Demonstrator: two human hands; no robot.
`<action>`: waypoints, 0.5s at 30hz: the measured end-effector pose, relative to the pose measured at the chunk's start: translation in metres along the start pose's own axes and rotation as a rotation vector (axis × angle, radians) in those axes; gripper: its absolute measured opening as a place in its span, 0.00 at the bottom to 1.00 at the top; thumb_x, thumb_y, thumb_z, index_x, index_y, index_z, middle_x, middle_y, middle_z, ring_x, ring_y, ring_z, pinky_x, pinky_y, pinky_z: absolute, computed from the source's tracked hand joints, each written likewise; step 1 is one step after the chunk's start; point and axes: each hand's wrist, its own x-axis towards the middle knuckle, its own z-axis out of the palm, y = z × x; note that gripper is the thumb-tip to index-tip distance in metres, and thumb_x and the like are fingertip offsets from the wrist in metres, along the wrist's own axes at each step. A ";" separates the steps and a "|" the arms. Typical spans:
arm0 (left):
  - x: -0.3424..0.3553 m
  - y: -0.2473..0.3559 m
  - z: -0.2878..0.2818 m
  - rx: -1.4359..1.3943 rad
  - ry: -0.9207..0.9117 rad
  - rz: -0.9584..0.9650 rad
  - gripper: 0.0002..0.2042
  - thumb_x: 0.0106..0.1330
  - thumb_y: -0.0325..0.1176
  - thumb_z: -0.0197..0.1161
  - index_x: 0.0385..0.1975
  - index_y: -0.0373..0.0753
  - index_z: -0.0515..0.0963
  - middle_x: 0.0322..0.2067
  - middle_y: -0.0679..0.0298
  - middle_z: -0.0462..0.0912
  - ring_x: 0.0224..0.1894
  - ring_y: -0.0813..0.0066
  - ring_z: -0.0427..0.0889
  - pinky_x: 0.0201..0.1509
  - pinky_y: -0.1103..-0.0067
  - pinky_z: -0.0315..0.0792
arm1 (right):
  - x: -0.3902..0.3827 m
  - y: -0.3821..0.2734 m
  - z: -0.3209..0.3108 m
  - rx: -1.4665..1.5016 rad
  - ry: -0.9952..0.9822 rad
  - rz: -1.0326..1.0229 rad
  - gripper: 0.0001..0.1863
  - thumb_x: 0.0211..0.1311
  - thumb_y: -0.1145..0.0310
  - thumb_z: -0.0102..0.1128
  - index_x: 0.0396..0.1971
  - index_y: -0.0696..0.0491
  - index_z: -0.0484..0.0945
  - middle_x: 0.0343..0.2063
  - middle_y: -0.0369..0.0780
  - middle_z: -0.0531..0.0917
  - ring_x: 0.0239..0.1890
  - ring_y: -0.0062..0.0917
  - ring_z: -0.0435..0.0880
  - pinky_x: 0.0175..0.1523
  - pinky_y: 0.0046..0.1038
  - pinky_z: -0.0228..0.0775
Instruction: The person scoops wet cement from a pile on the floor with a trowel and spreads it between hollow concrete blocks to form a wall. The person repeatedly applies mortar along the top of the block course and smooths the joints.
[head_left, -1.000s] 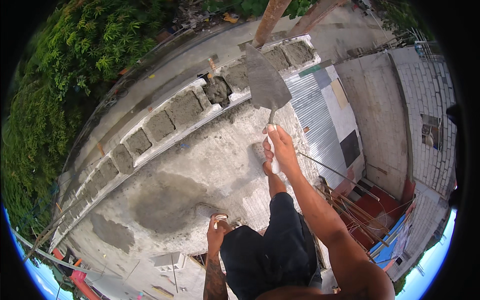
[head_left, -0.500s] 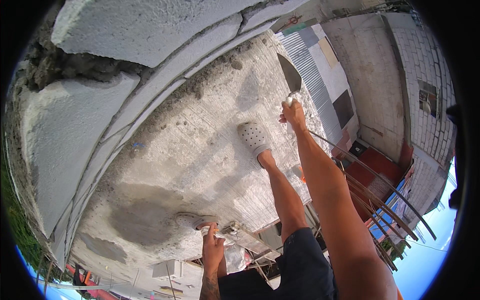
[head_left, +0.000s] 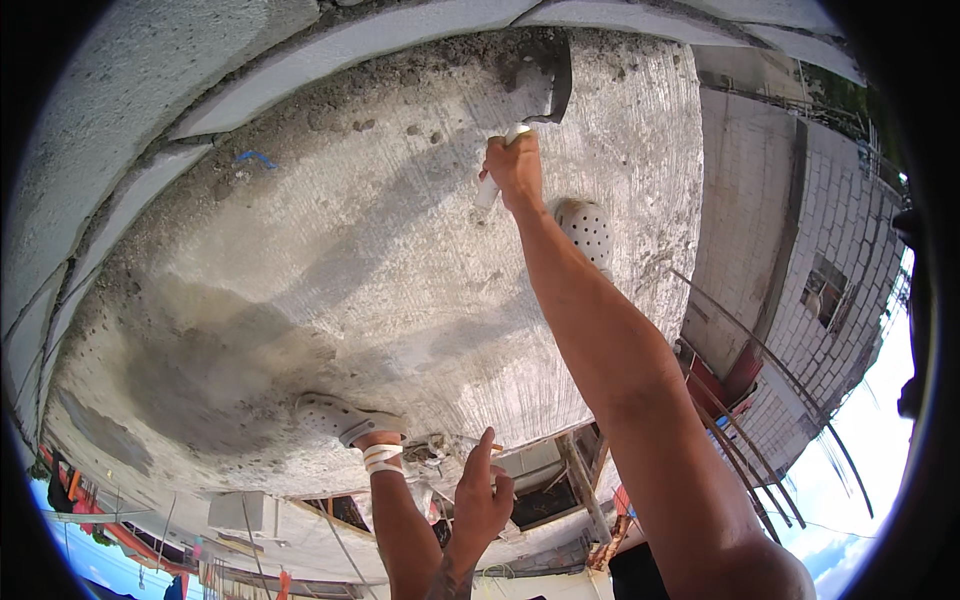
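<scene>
My right hand (head_left: 517, 170) is closed round the white handle (head_left: 488, 190) of a trowel, arm stretched far forward. The dark trowel blade (head_left: 562, 85) is down at the strip of loose grey mortar along the foot of the block wall. Close to my body, my left hand (head_left: 482, 510) has its index finger raised and the others curled. A thin orange-brown stick (head_left: 497, 447), like a cigarette, shows by its fingertips; their grip is partly hidden. My feet wear pale perforated clogs, the right clog (head_left: 585, 232) near my right forearm and the left clog (head_left: 340, 418) farther left.
A pale block wall (head_left: 150, 110) curves along the far left. The rough concrete slab (head_left: 400, 270) has a dark damp patch (head_left: 210, 370) and a blue scrap (head_left: 256, 159). Steel rods (head_left: 780, 370) jut out beyond its right edge. Wooden framing (head_left: 580, 475) surrounds openings near me.
My right hand has swung the trowel left and forward, down to the foot of the wall. My left hand has shifted right and its index finger has straightened. The view has turned.
</scene>
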 end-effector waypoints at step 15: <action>-0.018 -0.013 -0.071 0.275 0.127 -0.031 0.31 0.60 0.26 0.58 0.66 0.31 0.59 0.52 0.45 0.75 0.47 0.47 0.81 0.48 0.61 0.78 | -0.193 0.011 0.073 -0.148 -0.339 -0.034 0.12 0.67 0.70 0.52 0.38 0.61 0.62 0.19 0.44 0.76 0.20 0.26 0.80 0.19 0.33 0.74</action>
